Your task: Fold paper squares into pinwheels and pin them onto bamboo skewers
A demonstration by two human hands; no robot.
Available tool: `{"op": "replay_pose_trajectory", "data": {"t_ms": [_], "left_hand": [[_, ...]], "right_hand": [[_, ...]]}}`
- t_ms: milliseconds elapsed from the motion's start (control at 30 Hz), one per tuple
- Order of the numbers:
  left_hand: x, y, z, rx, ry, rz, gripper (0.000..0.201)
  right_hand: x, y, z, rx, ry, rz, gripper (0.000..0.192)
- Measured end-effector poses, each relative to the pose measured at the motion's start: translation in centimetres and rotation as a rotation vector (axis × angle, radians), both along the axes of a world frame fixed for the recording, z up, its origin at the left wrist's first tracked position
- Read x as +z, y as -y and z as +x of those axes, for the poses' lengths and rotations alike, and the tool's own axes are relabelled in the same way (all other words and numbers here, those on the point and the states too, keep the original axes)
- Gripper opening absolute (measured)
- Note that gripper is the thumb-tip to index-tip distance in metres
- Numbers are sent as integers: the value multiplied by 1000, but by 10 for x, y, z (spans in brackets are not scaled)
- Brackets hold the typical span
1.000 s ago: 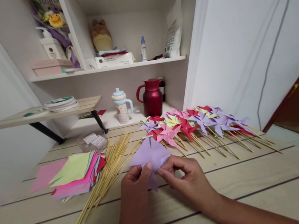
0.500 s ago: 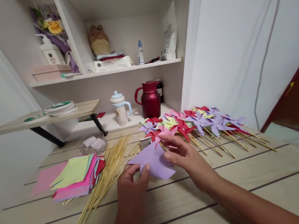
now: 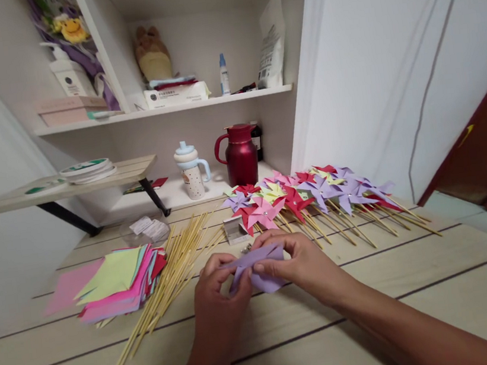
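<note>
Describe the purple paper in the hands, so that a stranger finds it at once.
Start from the red jug and come nearer across the wooden table. Between the left hand and right hand is the purple paper; unlike the purple pinwheels beyond, it is held.

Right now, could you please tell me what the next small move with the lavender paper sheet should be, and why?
I would probably use the right hand to draw a curled edge of the lavender paper sheet in to its middle while the left hand steadies it: both hands hold the sheet, and the pink paper pinwheel beyond them has its points gathered at its centre.
</note>
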State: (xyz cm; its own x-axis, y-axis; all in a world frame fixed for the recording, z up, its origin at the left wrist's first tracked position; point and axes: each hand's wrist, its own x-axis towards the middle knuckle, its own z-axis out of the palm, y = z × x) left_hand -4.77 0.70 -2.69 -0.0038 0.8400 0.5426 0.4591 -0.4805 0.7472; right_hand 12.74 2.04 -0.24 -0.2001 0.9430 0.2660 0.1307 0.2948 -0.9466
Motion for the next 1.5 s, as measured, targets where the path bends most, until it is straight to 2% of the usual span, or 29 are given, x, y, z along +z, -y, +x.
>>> {"op": "replay_pose_trajectory", "data": {"t_ms": [167,267,367,467,533,633,700,767,867,967,1133,1267,1500], "left_hand": [[-2,1,2,15,-10,47,13],[0,3,3,4,9,15,11],[3,5,4,-16,48,-61,13],[6,4,4,-33,166,-112,12],[8,3,3,2,301,-151,24],[12,4,0,122,490,-270,47],[15,6,-2,175,560,-302,49],[17,8,-2,165,555,-313,45],[20,8,5,107,500,-365,36],[17,1,19,2,564,-438,36],[-2,-19,36,-34,686,-457,42],[-13,-24,41,-28,817,-515,49],[-12,-15,49,-341,947,-464,47]], "right_hand": [[2,2,0,-30,57,41,7],[2,4,-1,-47,73,56,6],[-2,4,-2,-78,22,-4,9],[-8,2,-6,-85,-170,-160,14],[-10,-1,-9,-78,-368,-247,18],[-10,-5,-12,-103,-663,-275,26],[-8,-8,-13,-96,-783,-286,30],[-7,-10,-14,-105,-854,-293,31],[-7,-12,-12,-101,-927,-282,32],[-8,-15,-9,-109,-972,-266,33],[-9,-18,-8,-148,-966,-217,32],[-11,-15,-13,-152,-894,-196,29],[-16,-8,-22,-169,-793,-219,26]]}}
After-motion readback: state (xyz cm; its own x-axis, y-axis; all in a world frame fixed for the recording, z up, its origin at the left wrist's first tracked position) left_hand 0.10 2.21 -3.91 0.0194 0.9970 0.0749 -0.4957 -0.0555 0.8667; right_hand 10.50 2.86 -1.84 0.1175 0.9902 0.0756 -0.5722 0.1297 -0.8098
